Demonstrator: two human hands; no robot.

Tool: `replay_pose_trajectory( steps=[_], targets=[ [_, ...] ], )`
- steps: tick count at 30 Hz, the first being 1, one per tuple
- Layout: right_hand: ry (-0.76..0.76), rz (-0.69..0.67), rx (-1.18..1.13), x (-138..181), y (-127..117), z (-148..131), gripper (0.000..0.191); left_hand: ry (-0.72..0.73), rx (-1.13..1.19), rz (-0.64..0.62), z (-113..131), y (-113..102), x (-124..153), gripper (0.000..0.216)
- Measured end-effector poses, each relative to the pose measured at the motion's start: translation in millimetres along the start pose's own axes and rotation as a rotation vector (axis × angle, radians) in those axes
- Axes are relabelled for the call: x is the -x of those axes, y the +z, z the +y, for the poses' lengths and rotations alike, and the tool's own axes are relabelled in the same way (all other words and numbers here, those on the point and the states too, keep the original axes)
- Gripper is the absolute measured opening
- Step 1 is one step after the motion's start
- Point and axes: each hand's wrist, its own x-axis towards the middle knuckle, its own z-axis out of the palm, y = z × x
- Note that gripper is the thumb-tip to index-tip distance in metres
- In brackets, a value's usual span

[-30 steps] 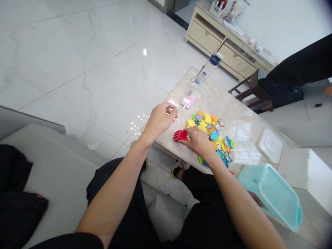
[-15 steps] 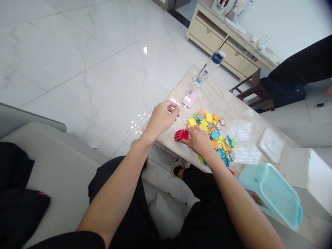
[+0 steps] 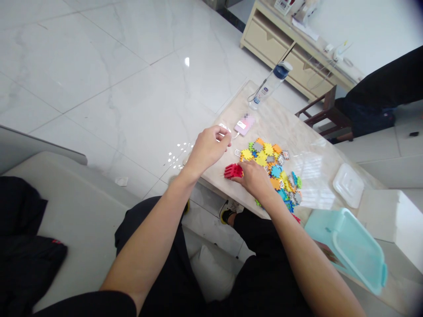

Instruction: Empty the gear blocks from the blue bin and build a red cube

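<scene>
My left hand hovers over the near left corner of the marble table, its fingers curled in a pinch; whatever is in them is too small to name. My right hand lies on the table with its fingers against a red block assembly. Just right of that hand spreads a pile of flat toothed plastic pieces in yellow, orange, blue, green and grey.
A pink device with a white cable and a blue-capped water bottle lie farther back. A clear bag, a clear lid and a teal bin sit right. Another person in black is beyond the table.
Both hands stay almost where they were; the view has shifted slightly. My left hand keeps its pinch and my right hand stays against the red assembly.
</scene>
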Motion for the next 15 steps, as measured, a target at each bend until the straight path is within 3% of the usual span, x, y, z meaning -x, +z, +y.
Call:
replay_pose_trajectory(
  steps=[10,15],
  targets=[
    [0.001,0.022,-0.080,0.3,8.9,5.2,0.030,0.000,-0.004,-0.007,-0.1,1.2,0.1,0.017],
    [0.004,0.106,-0.275,10.3,11.8,20.0,0.074,0.000,-0.016,-0.017,0.5,-3.1,0.3,0.019]
  ],
)
